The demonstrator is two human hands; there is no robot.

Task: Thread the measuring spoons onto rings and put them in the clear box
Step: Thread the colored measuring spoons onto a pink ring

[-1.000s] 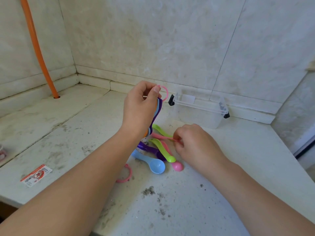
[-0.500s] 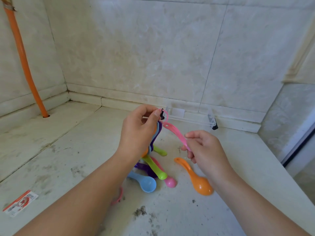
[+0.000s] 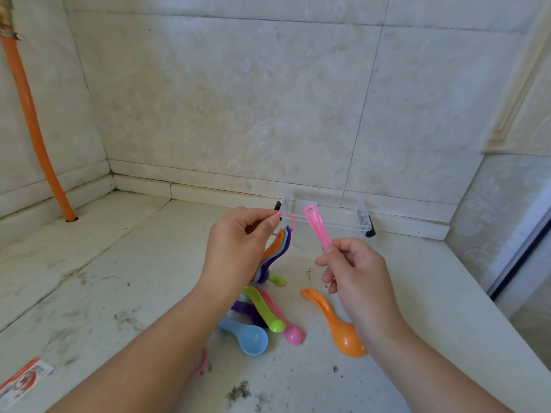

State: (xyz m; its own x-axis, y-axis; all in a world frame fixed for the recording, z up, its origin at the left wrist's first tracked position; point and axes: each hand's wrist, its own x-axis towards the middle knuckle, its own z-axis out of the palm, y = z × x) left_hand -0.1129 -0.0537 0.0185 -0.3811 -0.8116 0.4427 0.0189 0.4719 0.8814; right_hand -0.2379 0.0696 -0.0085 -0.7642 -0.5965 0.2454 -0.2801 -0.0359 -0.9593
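While both hands are raised above the tabletop [image 3: 89, 278], the scene is listed as follows.

Left hand [image 3: 235, 248]: the pink ring [image 3: 288, 218] is pinched between thumb and forefinger, with the other fingers curled.
Threaded spoons [image 3: 275, 248]: orange, blue and purple handles are hung from the ring, and their bowls are hidden behind the left hand.
Right hand [image 3: 357, 272]: a pink spoon [image 3: 316, 226] is gripped by its lower part, with the fingers curled round it; the handle hole is pointed up, just right of the ring and apart from it.
Clear box [image 3: 328, 222]: it is placed on the far side of the tabletop, against the wall, behind both hands.
Loose spoons: a green spoon [image 3: 264, 311], a blue spoon [image 3: 247, 338], a purple spoon [image 3: 247, 310] and a second pink spoon [image 3: 286, 323] are piled near the left forearm; an orange spoon [image 3: 337, 326] is laid to their right, partly under the right wrist.
Second ring [image 3: 200, 366]: it is seen partly, beside the left forearm.
Orange hose [image 3: 32, 123]: it is run down the far left corner.
Red label [image 3: 22, 380]: it is laid at the near left.
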